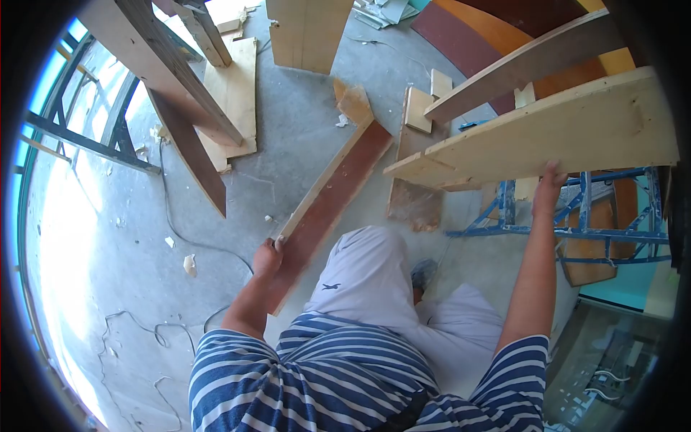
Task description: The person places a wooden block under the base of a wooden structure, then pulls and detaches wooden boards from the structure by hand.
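Note:
My left hand [268, 257] is closed round the near left edge of a long reddish-brown board [327, 209] with a pale wooden edge. That board slants across the floor from beside my leg toward a small wooden piece [353, 103] at its far end. On the right, my right hand [549, 189] grips the lower edge of a long light plywood board [547, 137]. A fingertip shows on its face, while the other fingers are partly hidden. Behind that plywood, another long board [525, 65] runs the same way.
Blue metal trestles [512, 205] stand under the right-hand plywood. Upright wooden boards [169, 79] rise at upper left, near a blue metal frame [93, 144]. A black cable [187, 241] crosses the concrete floor [230, 288] among scattered scraps. Coloured panels [461, 36] lie at the upper right.

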Tool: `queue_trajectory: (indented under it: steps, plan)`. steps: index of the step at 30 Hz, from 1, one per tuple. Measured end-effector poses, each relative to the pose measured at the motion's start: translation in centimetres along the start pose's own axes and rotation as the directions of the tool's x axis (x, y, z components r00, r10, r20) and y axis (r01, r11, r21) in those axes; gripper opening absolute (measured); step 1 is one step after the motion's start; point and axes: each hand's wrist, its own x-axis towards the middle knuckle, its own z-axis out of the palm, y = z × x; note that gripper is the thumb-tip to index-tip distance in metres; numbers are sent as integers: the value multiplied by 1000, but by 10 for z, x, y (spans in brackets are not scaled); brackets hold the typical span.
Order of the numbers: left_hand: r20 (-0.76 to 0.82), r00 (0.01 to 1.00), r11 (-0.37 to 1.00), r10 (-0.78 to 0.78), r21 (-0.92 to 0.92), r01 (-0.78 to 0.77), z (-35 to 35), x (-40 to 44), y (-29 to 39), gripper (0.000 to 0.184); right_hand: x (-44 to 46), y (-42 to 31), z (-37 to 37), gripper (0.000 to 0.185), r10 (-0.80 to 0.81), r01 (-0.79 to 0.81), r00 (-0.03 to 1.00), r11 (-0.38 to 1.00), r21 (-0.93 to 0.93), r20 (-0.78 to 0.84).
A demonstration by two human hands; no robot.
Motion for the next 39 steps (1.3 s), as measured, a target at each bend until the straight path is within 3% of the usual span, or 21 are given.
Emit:
queue_trajectory:
  steps: [6,12,18,25,27,36,39]
  plan:
    - [108,994,993,-34,113,21,-19,-10,-34,51,8,14,-6,91,67,-66,997,997,-28,27]
    - [257,960,989,-109,120,80,-3,-6,-33,49,3,5,-2,93,29,-29,1000,1000,-2,0]
    - [202,978,998,-59,37,53,3,-24,-44,47,-3,-3,-3,96,46,-45,999,999,-27,25]
    - [224,954,976,-201,135,173,3,-41,-137,46,-1,3,-3,95,29,-28,1000,998,-54,1]
    - [257,923,951,-286,191,242,-14,-50,-138,47,-3,-4,-2,95,50,-49,999,997,-58,2]
    - [260,942,954,-214,262,144,-43,-71,-102,58,-2,-1,-2,89,-3,3,1000,999,-52,9]
    - [258,949,969,-181,209,128,-38,-74,-114,58,-2,-3,-4,92,67,-65,998,997,-51,23]
